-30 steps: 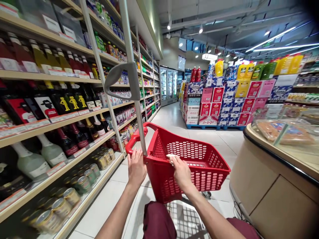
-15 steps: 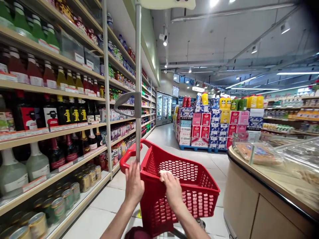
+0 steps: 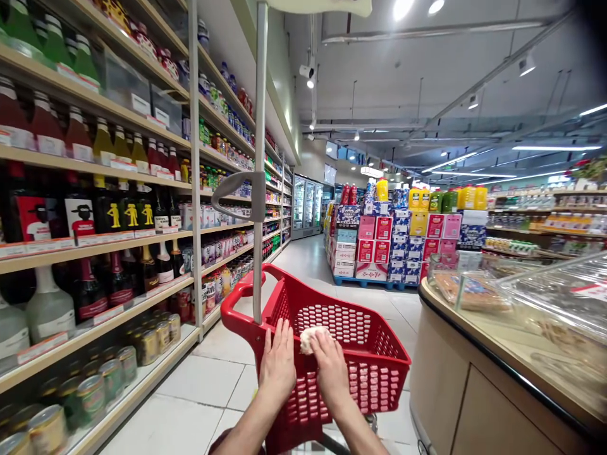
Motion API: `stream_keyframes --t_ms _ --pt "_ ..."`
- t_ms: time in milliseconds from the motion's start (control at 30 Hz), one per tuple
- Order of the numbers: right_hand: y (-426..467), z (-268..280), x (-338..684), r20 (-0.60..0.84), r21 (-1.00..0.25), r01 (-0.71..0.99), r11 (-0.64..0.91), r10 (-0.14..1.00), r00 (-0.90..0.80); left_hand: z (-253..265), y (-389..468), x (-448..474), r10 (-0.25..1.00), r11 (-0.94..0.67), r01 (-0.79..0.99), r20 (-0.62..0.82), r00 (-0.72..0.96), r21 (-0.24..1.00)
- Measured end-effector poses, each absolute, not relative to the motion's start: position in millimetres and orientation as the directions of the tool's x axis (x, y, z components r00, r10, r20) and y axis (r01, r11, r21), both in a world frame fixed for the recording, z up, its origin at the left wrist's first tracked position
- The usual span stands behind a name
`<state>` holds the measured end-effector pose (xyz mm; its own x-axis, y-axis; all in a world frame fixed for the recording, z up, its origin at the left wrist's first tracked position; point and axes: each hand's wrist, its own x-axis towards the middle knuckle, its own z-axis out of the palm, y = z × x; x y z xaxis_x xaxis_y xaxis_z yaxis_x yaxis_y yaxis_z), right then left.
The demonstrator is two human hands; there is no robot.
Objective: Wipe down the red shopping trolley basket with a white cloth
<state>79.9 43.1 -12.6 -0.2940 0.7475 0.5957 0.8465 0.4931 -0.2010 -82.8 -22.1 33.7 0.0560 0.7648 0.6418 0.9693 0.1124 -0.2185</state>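
Note:
A red plastic shopping cart [image 3: 332, 392] with perforated walls stands right in front of me. My left hand [image 3: 279, 365] lies flat against its near side by the top rim, fingers stretched out and nothing held. To the right of it, my right hand [image 3: 331, 366] grips a crumpled white cloth [image 3: 310, 340] at the near rim, with the fingertips bent over it. A metal pole [image 3: 258, 265] rises from the cart's left corner and carries a grey looped handle [image 3: 241, 196]. The cart's red push bar [image 3: 230, 306] sticks out beside the pole.
Shelves [image 3: 142, 243] of bottles and cans line the left side. A curved counter [image 3: 455, 373] with clear lids over packaged food stands close on the right. Farther ahead are stacked drink cartons [image 3: 379, 253] on blue pallets and glass-door fridges [image 3: 308, 202].
My left hand has slid right along the cart, away from the pole's base and closer to my right hand. More of the white cloth shows. The scene has shifted slightly left.

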Motion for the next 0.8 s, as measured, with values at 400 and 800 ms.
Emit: stream_keyframes --t_ms 400,800 --pt "65.6 -46.4 186.3 0.562 -0.020 0.937 0.348 0.779 -0.278 11.5 -16.2 -39.8 0.866 -0.002 0.988 0.494 0.080 -0.156" --pt "70.6 -62.4 219.5 0.599 -0.056 0.955 0.291 0.775 -0.201 2.3 -15.6 -21.9 0.890 -0.006 0.991 0.450 0.066 -0.132"
